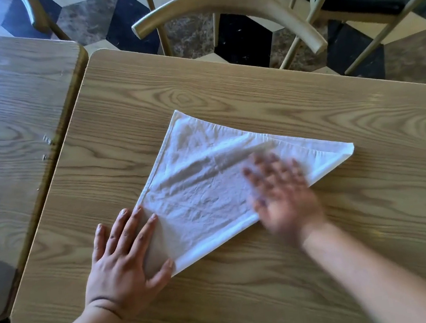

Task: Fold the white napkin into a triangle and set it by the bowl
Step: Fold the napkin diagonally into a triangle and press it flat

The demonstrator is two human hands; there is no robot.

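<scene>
1. Wooden tabletop (pixel 250 279): no bowl in view.
2. White napkin (pixel 205 189): lying mid-tabletop, already triangular, creased.
3. Smoothing well, probably: flat palm strokes outward from the pinned corner, chasing wrinkles toward the edges.
4. Left hand (pixel 123 264): flat, fingers spread, pinning the near corner.
5. Right hand (pixel 282 195): blurred, open grip, palm down on cloth.

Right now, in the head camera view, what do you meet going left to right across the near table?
Left hand → white napkin → right hand, blurred → bare wooden table.
</scene>
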